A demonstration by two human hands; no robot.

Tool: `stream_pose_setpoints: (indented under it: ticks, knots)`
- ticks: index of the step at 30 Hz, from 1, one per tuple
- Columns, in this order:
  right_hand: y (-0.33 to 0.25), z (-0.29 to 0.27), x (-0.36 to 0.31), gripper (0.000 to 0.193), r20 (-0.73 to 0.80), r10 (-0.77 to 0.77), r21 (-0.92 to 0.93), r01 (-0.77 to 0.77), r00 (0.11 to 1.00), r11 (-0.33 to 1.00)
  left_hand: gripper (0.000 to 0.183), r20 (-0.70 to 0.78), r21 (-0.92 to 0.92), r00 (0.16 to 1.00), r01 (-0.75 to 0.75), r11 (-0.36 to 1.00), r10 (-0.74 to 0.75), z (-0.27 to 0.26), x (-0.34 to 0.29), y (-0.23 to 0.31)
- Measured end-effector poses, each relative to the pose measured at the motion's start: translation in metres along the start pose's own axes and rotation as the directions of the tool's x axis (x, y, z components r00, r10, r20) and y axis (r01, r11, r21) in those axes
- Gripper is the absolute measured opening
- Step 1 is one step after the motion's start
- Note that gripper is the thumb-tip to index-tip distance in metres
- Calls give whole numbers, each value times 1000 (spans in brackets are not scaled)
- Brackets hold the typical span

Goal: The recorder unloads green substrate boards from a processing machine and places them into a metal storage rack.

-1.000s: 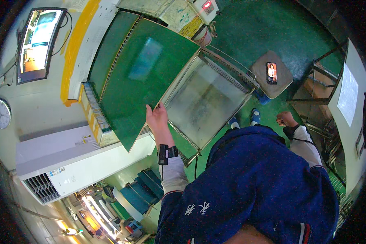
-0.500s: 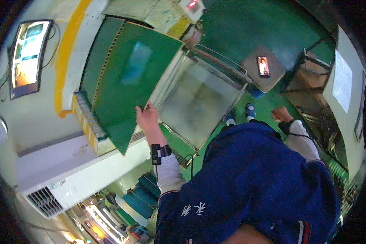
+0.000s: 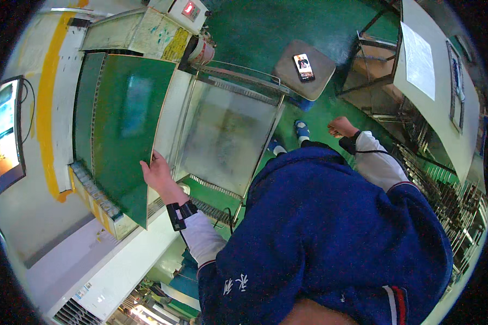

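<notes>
A large flat green board (image 3: 126, 122) stands on edge at the left, its surface catching a bright reflection. My left hand (image 3: 160, 172) grips its near right edge, thumb on the green side and fingers curled behind, partly hidden. Behind it, farther left, rises another green panel (image 3: 83, 114), with a row of small teeth between the two. To the right of my left hand lies a frame with a cloudy, greyish sheet (image 3: 222, 132) and slotted edges. My right hand (image 3: 342, 128) hangs free of any surface, its fingers curled into a loose fist with nothing visible in it.
A stool (image 3: 322, 70) bears a lit phone (image 3: 303, 67) beyond the frame. At right, a rack (image 3: 371, 70) stands beside a pale board (image 3: 439, 108) with a white paper. A control box (image 3: 187, 13) sits at the far left; a screen (image 3: 6, 135) hangs on the wall.
The whole view has swung, so the scene sits farther left. My left hand still grips the green board's edge; my right hand remains curled.
</notes>
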State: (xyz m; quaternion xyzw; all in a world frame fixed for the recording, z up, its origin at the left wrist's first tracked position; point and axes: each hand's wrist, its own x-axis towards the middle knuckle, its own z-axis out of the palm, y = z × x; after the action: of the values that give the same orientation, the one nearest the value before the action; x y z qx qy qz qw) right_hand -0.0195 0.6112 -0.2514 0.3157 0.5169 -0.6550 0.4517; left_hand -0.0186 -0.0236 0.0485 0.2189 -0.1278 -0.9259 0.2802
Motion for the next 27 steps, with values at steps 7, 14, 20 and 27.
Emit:
stream_pose_setpoints:
  ticks: [7,14,20,27]
  knots:
    - [24,-17,9,17,307,17,469,-167,952,867,27,-33,20,999,-20,1000,20,12,6,-10]
    - [10,0,-11,9,92,-29,134,17,995,991,27,-37,25,999,-24,999,25,10,14,-1]
    - [19,-6,-13,11,184,-149,101,132,972,986,29,-68,33,997,-36,999,38,2,29,6]
    - [-5,29,-35,12,-73,5,-22,-6,997,1000,29,-33,39,999,-27,999,29,9,28,7]
